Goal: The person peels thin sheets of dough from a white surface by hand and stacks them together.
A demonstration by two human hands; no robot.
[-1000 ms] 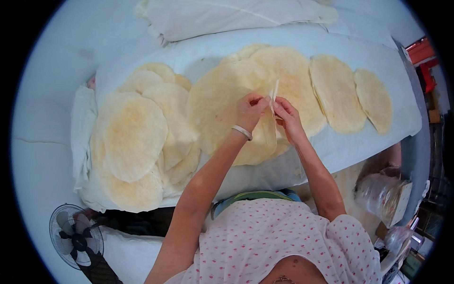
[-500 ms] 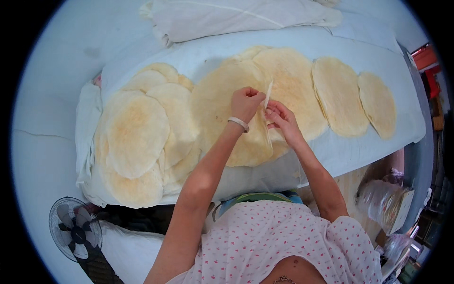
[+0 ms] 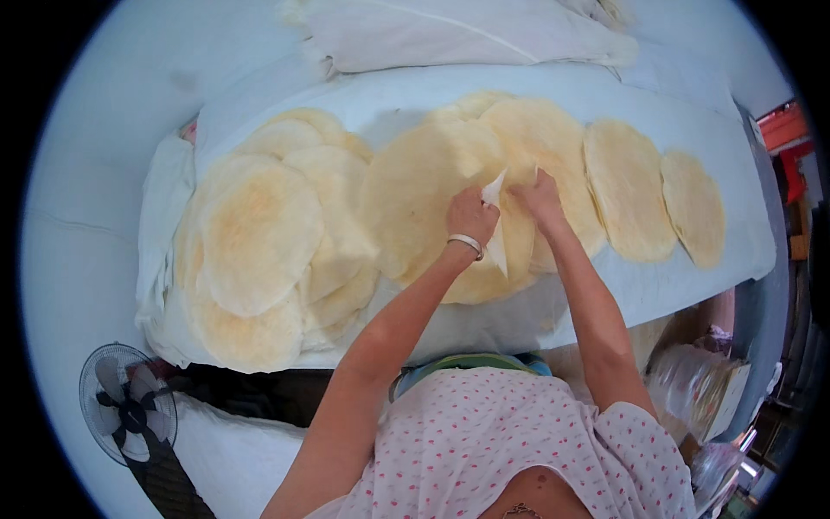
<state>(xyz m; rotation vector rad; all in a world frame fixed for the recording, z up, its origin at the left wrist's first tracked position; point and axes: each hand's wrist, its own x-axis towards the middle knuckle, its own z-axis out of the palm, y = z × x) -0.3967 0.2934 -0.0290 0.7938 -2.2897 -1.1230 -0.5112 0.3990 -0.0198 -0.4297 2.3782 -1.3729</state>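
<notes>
Large thin round flatbreads [image 3: 411, 199] lie stacked before me on a cloth-covered table. My left hand [image 3: 473, 214], with a pale bracelet at the wrist, is closed on a lifted edge of the top flatbread. White flaps [image 3: 497, 253] of that edge stick up above and below its fingers. A little to the right, my right hand [image 3: 540, 197] is pinched, with a small pale tip showing above its fingers. It is over the middle stack, and its grip seems to be on a flatbread edge. The fingertips of both hands are partly hidden.
More round flatbreads [image 3: 259, 233] overlap in a pile at the left. Two folded flatbreads [image 3: 631, 190] lie at the right. A rolled white cloth [image 3: 467, 39] rests along the far side. A fan [image 3: 130, 402] stands at the lower left, and plastic-wrapped packages [image 3: 692, 381] sit at the lower right.
My hands, close together before, are now farther apart, the right one having moved right and up. The lifted flatbread edge has opened into white flaps. The whole view has shifted slightly.
</notes>
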